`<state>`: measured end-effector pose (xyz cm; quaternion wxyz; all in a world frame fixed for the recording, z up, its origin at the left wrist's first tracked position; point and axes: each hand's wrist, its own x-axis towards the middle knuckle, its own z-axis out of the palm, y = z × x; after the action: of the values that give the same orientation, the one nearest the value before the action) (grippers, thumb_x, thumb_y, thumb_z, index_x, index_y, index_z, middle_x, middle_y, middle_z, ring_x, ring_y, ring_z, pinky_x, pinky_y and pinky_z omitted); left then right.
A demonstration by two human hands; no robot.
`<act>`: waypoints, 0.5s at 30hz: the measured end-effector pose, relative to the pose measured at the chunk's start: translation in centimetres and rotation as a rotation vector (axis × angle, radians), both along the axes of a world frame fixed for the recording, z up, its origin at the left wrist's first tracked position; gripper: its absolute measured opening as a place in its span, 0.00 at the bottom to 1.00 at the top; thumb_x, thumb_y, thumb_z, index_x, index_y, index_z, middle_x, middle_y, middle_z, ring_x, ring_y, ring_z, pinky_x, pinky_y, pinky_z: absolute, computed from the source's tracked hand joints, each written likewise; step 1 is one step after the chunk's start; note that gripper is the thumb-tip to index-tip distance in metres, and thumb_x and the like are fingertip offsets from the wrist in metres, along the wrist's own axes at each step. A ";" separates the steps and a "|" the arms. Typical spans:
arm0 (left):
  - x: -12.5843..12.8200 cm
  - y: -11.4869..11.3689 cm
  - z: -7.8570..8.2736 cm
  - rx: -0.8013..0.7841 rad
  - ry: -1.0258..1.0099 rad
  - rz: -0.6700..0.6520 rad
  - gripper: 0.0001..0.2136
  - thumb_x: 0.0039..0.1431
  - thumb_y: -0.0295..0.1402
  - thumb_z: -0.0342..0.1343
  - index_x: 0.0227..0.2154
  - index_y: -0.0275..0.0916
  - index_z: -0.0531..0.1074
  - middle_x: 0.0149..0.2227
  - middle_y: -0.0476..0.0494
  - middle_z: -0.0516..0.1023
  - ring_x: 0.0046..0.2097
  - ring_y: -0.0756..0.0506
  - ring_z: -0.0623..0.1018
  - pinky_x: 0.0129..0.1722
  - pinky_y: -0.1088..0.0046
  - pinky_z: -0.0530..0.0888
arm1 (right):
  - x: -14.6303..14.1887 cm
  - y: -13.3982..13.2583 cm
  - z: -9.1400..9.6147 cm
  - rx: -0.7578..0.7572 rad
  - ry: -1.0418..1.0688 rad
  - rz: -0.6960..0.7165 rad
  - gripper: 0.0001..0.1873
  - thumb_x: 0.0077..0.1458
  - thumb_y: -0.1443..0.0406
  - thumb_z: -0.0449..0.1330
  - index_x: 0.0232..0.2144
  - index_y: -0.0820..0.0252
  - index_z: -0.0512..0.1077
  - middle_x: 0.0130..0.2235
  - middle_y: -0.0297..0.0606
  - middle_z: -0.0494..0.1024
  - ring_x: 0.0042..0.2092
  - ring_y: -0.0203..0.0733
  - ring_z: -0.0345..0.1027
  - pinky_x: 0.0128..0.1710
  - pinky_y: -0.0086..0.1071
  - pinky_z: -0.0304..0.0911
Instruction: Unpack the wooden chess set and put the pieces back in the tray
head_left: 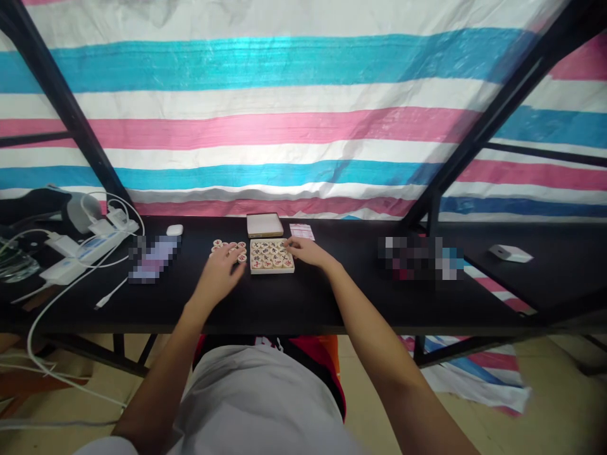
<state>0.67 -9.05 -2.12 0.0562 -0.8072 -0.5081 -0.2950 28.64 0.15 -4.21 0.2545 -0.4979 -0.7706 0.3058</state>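
Partly, the left hand (220, 268) hides the loose xiangqi pieces (242, 258), so I cannot count them all; its fingers are spread over them, and whether they grip one, I cannot tell. The right hand (309, 251) covers the back right corner of one open box (272, 272), whose front row shows four pieces; its fingers are bent, their grip unclear. The box lies between the tabletop's (303, 306) front and back edges; one lid (264, 224) lies near the back edge.
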 end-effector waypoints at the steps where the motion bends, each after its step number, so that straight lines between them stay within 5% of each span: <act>1: -1.2 0.0 0.1 0.002 -0.012 0.099 0.15 0.61 0.35 0.48 0.49 0.38 0.70 0.52 0.38 0.70 0.55 0.40 0.68 0.56 0.61 0.65 | 0.0 0.0 0.0 -0.001 0.004 0.002 0.11 0.55 0.63 0.55 0.39 0.60 0.71 0.27 0.32 0.72 0.29 0.35 0.67 0.33 0.28 0.61; 3: -3.4 0.1 0.0 -0.073 0.028 0.220 0.15 0.60 0.34 0.48 0.48 0.38 0.71 0.50 0.38 0.72 0.51 0.39 0.70 0.51 0.61 0.69 | 0.0 -0.1 0.0 0.003 0.012 0.007 0.11 0.54 0.63 0.55 0.39 0.60 0.71 0.27 0.32 0.72 0.29 0.35 0.67 0.33 0.28 0.61; 6: -4.7 0.0 -0.5 -0.187 0.129 0.223 0.15 0.61 0.33 0.47 0.48 0.39 0.71 0.49 0.39 0.72 0.48 0.39 0.72 0.46 0.63 0.71 | 0.1 -0.1 0.0 0.005 0.014 0.003 0.11 0.54 0.63 0.55 0.39 0.60 0.71 0.27 0.32 0.72 0.28 0.35 0.67 0.32 0.28 0.61; 15: -3.7 -0.5 -1.7 -0.116 0.213 0.218 0.20 0.61 0.30 0.46 0.55 0.36 0.65 0.46 0.37 0.71 0.45 0.39 0.70 0.44 0.64 0.70 | 0.1 -0.1 0.0 -0.007 0.026 0.014 0.11 0.54 0.63 0.55 0.39 0.60 0.71 0.26 0.32 0.72 0.29 0.36 0.67 0.34 0.30 0.61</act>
<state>-3.08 -9.53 -3.86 0.0946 -0.7760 -0.5999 -0.1700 28.74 0.09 -4.25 0.2606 -0.4894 -0.7697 0.3166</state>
